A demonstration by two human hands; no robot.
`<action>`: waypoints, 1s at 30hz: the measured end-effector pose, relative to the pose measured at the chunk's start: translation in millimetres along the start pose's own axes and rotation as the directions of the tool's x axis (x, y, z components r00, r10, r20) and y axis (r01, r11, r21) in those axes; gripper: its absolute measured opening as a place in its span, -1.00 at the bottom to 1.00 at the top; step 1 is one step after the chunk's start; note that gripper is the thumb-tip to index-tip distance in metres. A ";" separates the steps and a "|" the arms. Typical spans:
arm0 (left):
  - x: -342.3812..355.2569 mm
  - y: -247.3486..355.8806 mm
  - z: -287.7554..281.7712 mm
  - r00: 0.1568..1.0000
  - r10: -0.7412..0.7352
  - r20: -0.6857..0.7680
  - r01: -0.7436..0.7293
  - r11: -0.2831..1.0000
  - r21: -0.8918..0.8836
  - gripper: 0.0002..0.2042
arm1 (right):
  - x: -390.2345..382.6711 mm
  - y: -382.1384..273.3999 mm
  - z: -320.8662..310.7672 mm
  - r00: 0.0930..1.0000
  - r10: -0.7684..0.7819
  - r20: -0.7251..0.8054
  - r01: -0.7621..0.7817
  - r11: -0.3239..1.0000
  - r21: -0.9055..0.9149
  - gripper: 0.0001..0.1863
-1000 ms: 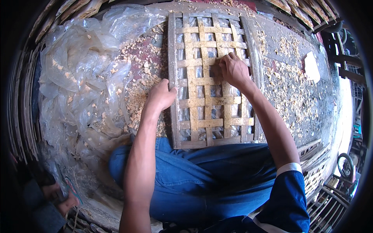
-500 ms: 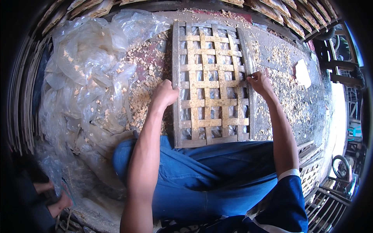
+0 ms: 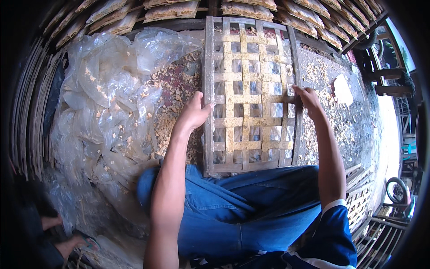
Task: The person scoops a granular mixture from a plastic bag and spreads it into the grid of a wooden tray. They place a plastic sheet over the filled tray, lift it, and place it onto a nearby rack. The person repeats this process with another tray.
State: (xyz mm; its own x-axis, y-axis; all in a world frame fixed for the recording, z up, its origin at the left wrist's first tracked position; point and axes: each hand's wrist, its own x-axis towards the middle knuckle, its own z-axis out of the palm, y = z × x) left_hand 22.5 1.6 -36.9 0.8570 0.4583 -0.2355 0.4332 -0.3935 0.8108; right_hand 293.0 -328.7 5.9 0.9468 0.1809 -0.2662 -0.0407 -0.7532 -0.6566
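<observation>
A wooden-framed rack woven from flat bamboo strips (image 3: 247, 97) stands lengthwise in front of my crossed legs. Clear plastic shows through its gaps. My left hand (image 3: 195, 112) grips the left rail, with the thumb over the rail and some fingers hidden at its outer side. At about the same height on the opposite rail, my right hand (image 3: 308, 98) holds the frame between thumb and fingers. The rack's far end looks raised off the work surface, though how high I cannot tell.
Crumpled clear plastic sheeting (image 3: 107, 94) heaps at left. Pale crumbs (image 3: 174, 89) litter the surface on both sides. A white scrap (image 3: 343, 89) lies at right. Loaded racks (image 3: 170, 10) line the far side. Another person's feet (image 3: 67, 245) are at lower left.
The rack's far end has come up and away from me, with both hands still on its rails. My view has tilted upward slightly. The other person's foot at lower left has shifted.
</observation>
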 end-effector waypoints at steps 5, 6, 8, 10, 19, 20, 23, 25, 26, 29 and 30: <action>-14.7 37.3 -6.8 0.985 0.144 0.098 -0.064 0.822 -0.566 -0.64 | -61.9 -50.5 -63.3 0.963 -0.130 -0.237 0.192 0.946 0.263 -0.47; -17.6 49.3 -3.3 0.978 0.188 0.093 -0.094 0.789 -0.608 -0.65 | -72.5 -48.5 -75.0 0.947 -0.165 -0.276 0.247 0.923 0.295 -0.47; -23.6 55.4 -1.9 0.946 0.325 -0.003 -0.236 0.679 -0.695 -0.65 | -92.5 -48.6 -82.1 0.908 -0.229 -0.351 0.359 0.858 0.367 -0.47; -29.8 66.7 0.9 0.908 0.418 0.020 -0.283 0.648 -0.707 -0.58 | -110.5 -47.6 -87.4 0.849 -0.220 -0.480 0.427 0.821 0.379 -0.46; 4.9 151.1 61.9 0.779 0.618 -0.101 -0.598 0.687 -0.411 -0.39 | -121.4 2.1 -147.6 0.577 -0.127 -0.807 0.603 0.733 0.315 -0.45; 13.9 160.9 71.8 0.758 0.641 -0.118 -0.634 0.682 -0.366 -0.40 | -119.8 10.8 -152.6 0.523 -0.106 -0.846 0.614 0.735 0.288 -0.49; 34.7 197.7 110.0 0.671 0.736 -0.091 -0.731 0.637 -0.244 -0.39 | -121.1 48.4 -176.4 0.374 -0.072 -0.925 0.607 0.773 0.185 -0.53; 43.5 214.1 140.0 0.632 0.772 -0.072 -0.765 0.606 -0.217 -0.40 | -127.3 69.8 -185.2 0.305 -0.039 -0.952 0.610 0.775 0.164 -0.56; 48.9 222.1 151.5 0.633 0.773 -0.036 -0.753 0.605 -0.258 -0.40 | -129.6 78.8 -187.9 0.265 -0.022 -0.964 0.595 0.790 0.145 -0.55; 58.9 231.2 191.9 0.619 0.785 0.033 -0.757 0.607 -0.239 -0.40 | -132.6 110.7 -190.4 0.141 -0.025 -0.990 0.551 0.833 0.057 -0.52; 61.7 232.8 203.9 0.614 0.788 0.049 -0.760 0.607 -0.232 -0.40 | -132.5 121.1 -189.7 0.123 -0.027 -0.992 0.531 0.846 0.042 -0.52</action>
State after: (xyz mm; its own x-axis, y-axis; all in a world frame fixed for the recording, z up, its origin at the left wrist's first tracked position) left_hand 233.2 -224.2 28.1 0.8813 -0.0673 0.4677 -0.4529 -0.4025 0.7956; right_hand 223.2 -563.9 95.5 0.4339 -0.5847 0.6854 0.4549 -0.5144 -0.7269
